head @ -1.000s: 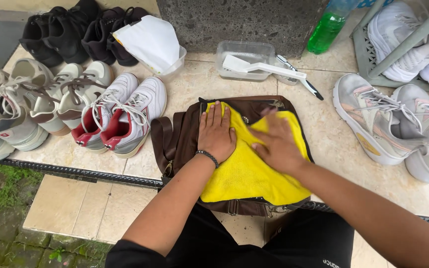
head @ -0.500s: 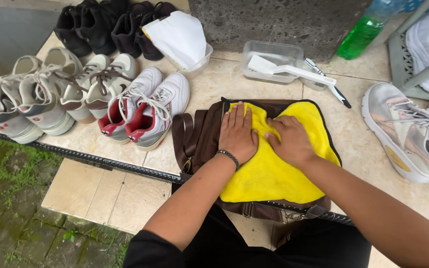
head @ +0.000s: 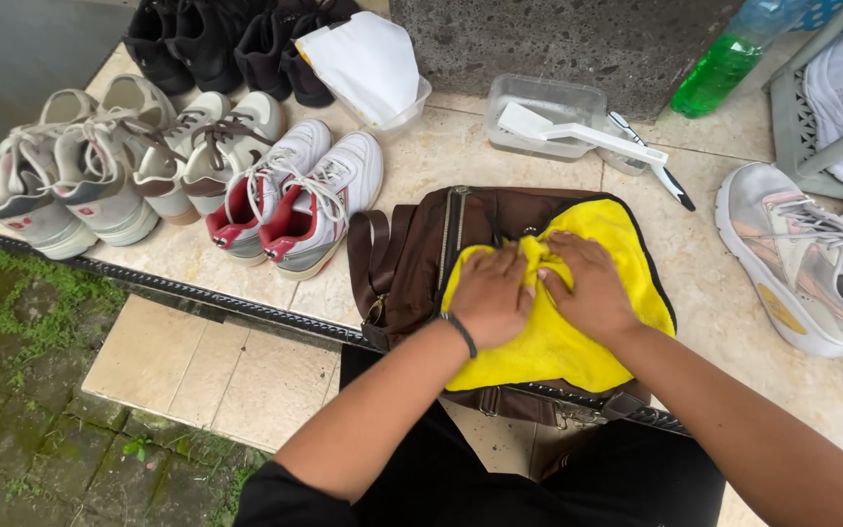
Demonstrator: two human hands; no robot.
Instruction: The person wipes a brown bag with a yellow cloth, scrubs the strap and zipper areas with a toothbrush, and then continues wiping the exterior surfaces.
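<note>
Brown leather bag [head: 412, 259] lies flat on the tiled surface [head: 246, 371], right in front of the person, its strap end hanging over the near edge. Yellow microfibre cloth [head: 578, 342] is spread over the bag's right half. Both hands are down on the cloth, side by side and touching: left hand [head: 492, 296] palm flat with a dark band at the wrist, right hand [head: 589, 288] pressing beside it, fingers bunching the cloth's top edge. Neither is closed around anything. Left of the bag, white-and-red sneakers [head: 295, 195], then grey sneakers [head: 80, 176]. Right, a grey-white sneaker [head: 802, 254]. Behind the bag, a clear plastic tray [head: 543, 112] with a white brush [head: 578, 132] across it, and a green bottle [head: 729, 59].
</note>
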